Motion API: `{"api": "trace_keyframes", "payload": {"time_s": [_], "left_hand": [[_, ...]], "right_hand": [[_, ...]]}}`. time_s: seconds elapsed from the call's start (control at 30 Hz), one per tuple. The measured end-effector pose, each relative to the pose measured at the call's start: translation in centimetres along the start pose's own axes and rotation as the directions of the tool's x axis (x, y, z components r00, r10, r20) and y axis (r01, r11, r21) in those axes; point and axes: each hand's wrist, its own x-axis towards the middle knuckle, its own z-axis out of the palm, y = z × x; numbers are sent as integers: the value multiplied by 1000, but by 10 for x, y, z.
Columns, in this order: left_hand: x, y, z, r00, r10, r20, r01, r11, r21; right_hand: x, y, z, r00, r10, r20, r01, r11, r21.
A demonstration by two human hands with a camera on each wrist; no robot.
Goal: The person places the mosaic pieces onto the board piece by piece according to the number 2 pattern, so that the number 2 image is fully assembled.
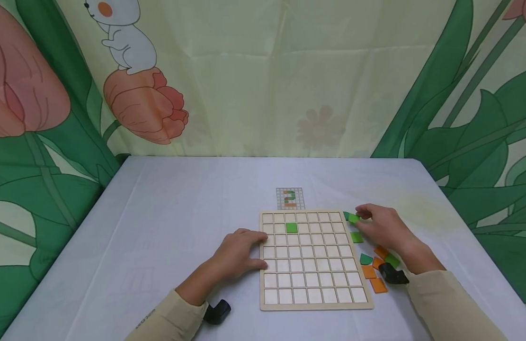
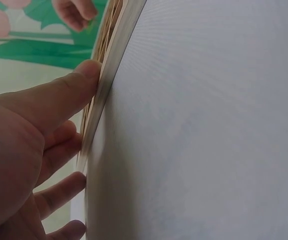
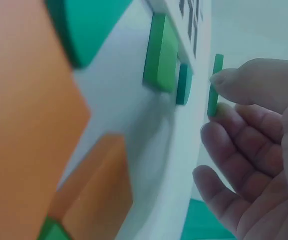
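A wooden grid board (image 1: 316, 307) lies on the table, with one green square tile (image 1: 291, 228) in a cell of its second row. At the board's left edge, my left hand (image 1: 239, 253) rests its thumb (image 2: 79, 82) and fingertips against the wooden rim. Beyond the upper right corner, my right hand (image 1: 384, 227) pinches a green tile (image 3: 215, 85) between thumb and fingers, lifted off the table. A darker green piece (image 1: 346, 216) lies by that corner, and another green square (image 1: 356, 237) lies lower along the right edge.
Several orange tiles (image 1: 369, 272), a green tile (image 1: 392, 260) and a dark green rounded piece (image 1: 366, 259) lie scattered right of the board. Behind the board is a small gridded pattern card (image 1: 290, 198). A printed curtain (image 1: 263, 85) hangs behind the table.
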Motion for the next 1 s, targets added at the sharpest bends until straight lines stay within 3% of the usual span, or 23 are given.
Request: {"api": "trace_keyframes", "payload": {"time_s": [0.33,0.77,1.0], "left_hand": [[0,0,1,1000,-2,7,2,1000,-2],[0,1,0,1000,-7,11,7,1000,-12],[0,0,1,1000,-7,9,7,1000,-6]], "right_hand": [[0,-21,5,990,-141,5,141,990,7],[14,-58,22,975,-206,83,207,978,-2],[16,-69,30,968,-238,84,238,971,9]]}}
